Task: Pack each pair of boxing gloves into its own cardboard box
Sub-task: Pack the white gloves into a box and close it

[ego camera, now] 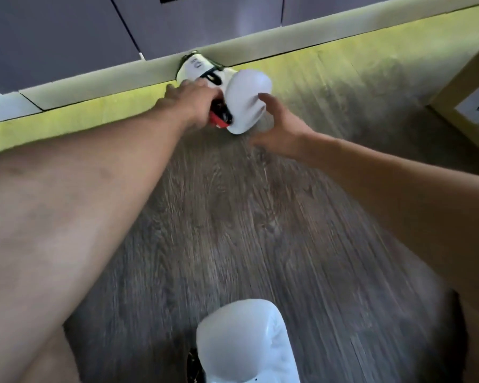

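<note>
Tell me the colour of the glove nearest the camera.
The glove is white; head view.

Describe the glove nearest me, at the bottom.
The near glove is white, glossy and thickly padded, leather-like, its rounded end pointing away. It seems to lie on the wood floor, cut off by the picture's bottom edge, something black showing at its left. No hand touches it: the left hand and right hand hold the far glove.
</note>
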